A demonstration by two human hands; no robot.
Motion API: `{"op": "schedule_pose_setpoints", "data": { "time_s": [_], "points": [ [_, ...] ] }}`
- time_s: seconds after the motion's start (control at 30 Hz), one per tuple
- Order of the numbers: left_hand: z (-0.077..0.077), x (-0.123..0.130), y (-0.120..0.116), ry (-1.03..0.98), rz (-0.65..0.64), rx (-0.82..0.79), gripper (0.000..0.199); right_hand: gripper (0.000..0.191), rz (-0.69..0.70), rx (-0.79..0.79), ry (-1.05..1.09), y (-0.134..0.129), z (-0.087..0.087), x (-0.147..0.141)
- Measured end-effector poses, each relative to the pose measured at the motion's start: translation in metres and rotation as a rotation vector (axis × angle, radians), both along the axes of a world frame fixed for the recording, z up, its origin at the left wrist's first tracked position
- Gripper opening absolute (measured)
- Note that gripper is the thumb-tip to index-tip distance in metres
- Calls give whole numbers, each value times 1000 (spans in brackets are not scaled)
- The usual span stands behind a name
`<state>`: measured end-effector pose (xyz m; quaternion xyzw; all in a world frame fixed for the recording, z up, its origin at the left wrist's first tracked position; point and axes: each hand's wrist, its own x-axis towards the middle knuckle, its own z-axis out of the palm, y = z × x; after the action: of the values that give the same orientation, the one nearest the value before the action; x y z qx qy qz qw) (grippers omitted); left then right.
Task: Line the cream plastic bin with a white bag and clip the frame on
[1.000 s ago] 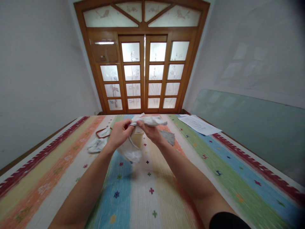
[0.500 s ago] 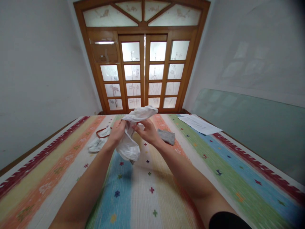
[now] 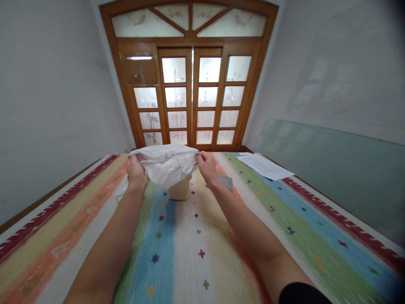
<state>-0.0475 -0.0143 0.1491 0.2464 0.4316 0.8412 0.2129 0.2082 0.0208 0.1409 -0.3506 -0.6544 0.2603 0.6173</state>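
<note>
A thin, crumpled white plastic bag point(image 3: 166, 162) is stretched wide between my two hands. My left hand point(image 3: 136, 172) is closed on its left edge. Pinching the opposite edge is my right hand point(image 3: 207, 166). Below the bag a small cream-coloured bin point(image 3: 179, 190) stands on the striped tablecloth point(image 3: 190, 253). Its top is hidden by the hanging bag, so I cannot tell whether the two touch.
A folded grey cloth point(image 3: 225, 182) lies just right of my right hand. Printed sheets of paper point(image 3: 264, 166) rest at the far right of the table. Part of another whitish item point(image 3: 120, 195) shows behind my left forearm. Wooden glazed doors point(image 3: 191, 97) stand beyond the table.
My hands have moved apart and spread the bunched bag out sideways. The cream bin now shows beneath it, while the reddish-brown frame at the left has become hidden.
</note>
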Motion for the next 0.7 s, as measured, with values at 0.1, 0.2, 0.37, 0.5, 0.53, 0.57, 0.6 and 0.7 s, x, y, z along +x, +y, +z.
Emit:
{"op": "schedule_pose_setpoints", "data": {
  "time_s": [0.1, 0.2, 0.37, 0.5, 0.53, 0.57, 0.6, 0.7],
  "points": [
    [-2, -24, 6, -27, 140, -31, 8, 27, 50, -134, 161, 18, -10, 3],
    [4, -23, -6, 178, 323, 60, 18, 18, 149, -270, 290, 27, -17, 0],
    [20, 24, -46, 782, 449, 166, 16, 21, 274, -394, 365, 12, -9, -9],
    [17, 59, -60, 1262, 47, 88, 15, 23, 399, -499, 429, -2, 1, -11],
    [15, 65, -60, 1399, -71, 53, 16, 22, 414, -505, 438, -3, 3, -11],
    [11, 70, -59, 1520, -166, 22, 18, 21, 422, -501, 442, -4, 3, -10],
    [8, 73, -57, 1612, -228, -7, 19, 20, 426, -490, 441, -4, 4, -10],
    [0, 78, -49, 1708, -224, -70, 21, 21, 412, -451, 417, -3, 2, -8]
  ]
}}
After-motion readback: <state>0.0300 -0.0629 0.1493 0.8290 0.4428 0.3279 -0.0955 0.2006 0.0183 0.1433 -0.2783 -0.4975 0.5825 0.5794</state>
